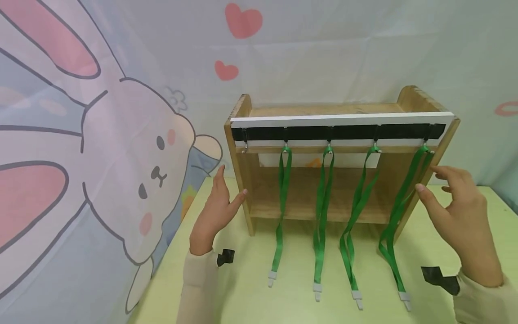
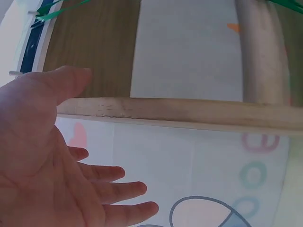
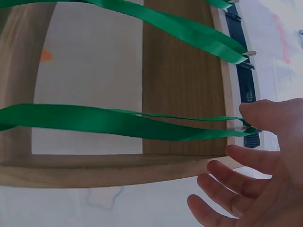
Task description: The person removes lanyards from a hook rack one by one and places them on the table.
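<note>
A pale green surface (image 1: 251,297) fills the lower half of the head view, backed by a curtain printed with a rabbit (image 1: 133,180) at 9 o'clock and pink hearts (image 1: 243,20) at 12 o'clock. On the surface, toward 1 o'clock from centre, stands a wooden rack (image 1: 307,198), open at the front, with one inner shelf that shows nothing lying on it. Across the rack's top front edge runs a white and black hook rail (image 1: 340,130). Four green lanyards (image 1: 321,211) hang from the rail's hooks, each dropping past the shelf to the surface, where their grey end clips lie at 6 o'clock from the rack. The leftmost hook (image 1: 244,145) carries nothing.

The left hand (image 1: 214,211) is at the rack's 9 o'clock side, fingers straight and spread, thumb tip at the side post; its grip is released and grasps nothing. The right hand (image 1: 461,216) is at the rack's 3 o'clock side, fingers loosely extended, just beside the rightmost lanyard (image 3: 118,120) and the side post; its grip is also released. Whether either hand actually touches the wood cannot be told.
</note>
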### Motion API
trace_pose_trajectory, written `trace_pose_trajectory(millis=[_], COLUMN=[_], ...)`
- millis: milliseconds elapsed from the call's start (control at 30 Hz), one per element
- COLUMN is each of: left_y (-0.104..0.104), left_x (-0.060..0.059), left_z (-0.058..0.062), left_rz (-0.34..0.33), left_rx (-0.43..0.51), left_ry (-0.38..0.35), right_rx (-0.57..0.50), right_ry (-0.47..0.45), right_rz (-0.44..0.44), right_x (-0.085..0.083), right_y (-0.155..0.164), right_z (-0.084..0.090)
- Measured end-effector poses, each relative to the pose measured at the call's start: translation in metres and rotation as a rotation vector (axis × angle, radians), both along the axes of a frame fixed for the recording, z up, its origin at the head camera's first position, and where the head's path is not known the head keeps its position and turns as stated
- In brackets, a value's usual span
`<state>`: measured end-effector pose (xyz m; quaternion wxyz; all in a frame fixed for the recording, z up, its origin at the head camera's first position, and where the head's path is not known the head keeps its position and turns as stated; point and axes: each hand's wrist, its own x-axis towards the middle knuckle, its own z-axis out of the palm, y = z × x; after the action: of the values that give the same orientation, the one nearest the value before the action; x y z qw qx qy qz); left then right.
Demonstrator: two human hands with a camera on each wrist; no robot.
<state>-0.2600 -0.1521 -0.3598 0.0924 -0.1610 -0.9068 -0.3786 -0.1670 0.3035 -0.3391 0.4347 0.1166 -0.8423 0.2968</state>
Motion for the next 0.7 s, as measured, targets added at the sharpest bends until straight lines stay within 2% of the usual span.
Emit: trace_pose_trajectory(millis=[200, 400, 700], left_y=[0.003, 0.008, 0.017], left_x=[-0.009, -0.014, -0.016], left_z=[0.004, -0.002, -0.006], left_rz=[0.009, 0.018, 0.015], left_rx=[0.093, 0.220, 0.203], left_ry=[0.011, 0.041, 0.177], right_rx=[-0.077, -0.160, -0.213], right_ry=[0.078, 0.073, 0.027], right_rz=[-0.006, 0.023, -0.030], right_x=[-0.004, -0.012, -0.018], right_y=[-0.006, -0.013, -0.020], right_z=[0.006, 0.011, 0.016])
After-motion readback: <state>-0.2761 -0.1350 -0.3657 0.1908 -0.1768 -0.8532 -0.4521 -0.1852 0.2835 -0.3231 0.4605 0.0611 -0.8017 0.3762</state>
